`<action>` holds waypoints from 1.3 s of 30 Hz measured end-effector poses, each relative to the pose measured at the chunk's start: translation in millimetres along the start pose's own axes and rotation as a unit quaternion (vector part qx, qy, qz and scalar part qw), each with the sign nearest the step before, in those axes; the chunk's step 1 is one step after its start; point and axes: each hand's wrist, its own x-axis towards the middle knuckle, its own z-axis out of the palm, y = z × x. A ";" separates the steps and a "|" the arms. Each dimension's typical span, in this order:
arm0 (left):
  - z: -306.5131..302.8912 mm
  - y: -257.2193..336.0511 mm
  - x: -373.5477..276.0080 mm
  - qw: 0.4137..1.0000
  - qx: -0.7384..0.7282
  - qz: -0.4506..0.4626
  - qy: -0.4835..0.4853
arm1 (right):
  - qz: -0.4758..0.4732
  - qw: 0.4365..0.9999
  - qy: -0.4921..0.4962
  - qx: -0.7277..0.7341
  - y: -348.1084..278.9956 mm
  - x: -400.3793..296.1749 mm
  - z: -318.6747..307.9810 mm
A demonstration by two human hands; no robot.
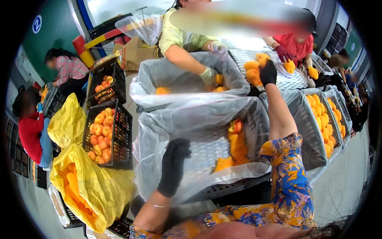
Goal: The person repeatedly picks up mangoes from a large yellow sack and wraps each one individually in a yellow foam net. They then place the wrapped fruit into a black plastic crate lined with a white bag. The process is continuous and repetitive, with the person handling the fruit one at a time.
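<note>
My right hand (268, 73), in a black glove, reaches forward and grips a fruit in an orange foam net (263, 59). Beside it, other net-wrapped fruit (252, 73) rests on a white textured padded surface (238, 58). My left hand (174, 164), also black-gloved, hovers over the near crate lined with clear plastic film (194, 118). Its fingers curve loosely, and nothing shows in them. Along that crate's right side lie orange foam nets (238, 146) and a red-and-yellow fruit (237, 126) partly sleeved in net. White padding (206, 155) covers the bottom.
Across from me, a person's gloved hand (208, 75) reaches into another lined crate (143, 71). A second person's dark-red glove (283, 53) is near wrapped fruit. Wrapped fruit (323, 119) fills crates at right. At left stand a black fruit crate (122, 134) and a yellow sack (110, 185) of nets.
</note>
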 end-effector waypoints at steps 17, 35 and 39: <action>-1.3 -6.0 3.2 1.000 -0.018 0.008 -0.007 | -0.344 0.594 -0.720 0.102 -138.9 -261.3 -123.1; -2.4 -37.0 16.0 0.994 -0.103 0.003 -0.036 | -0.357 0.532 -0.767 0.036 -167.4 -355.9 -69.3; -8.8 -24.2 8.5 0.994 -0.097 0.027 -0.044 | -0.344 0.549 -0.761 0.027 -175.4 -343.4 -78.4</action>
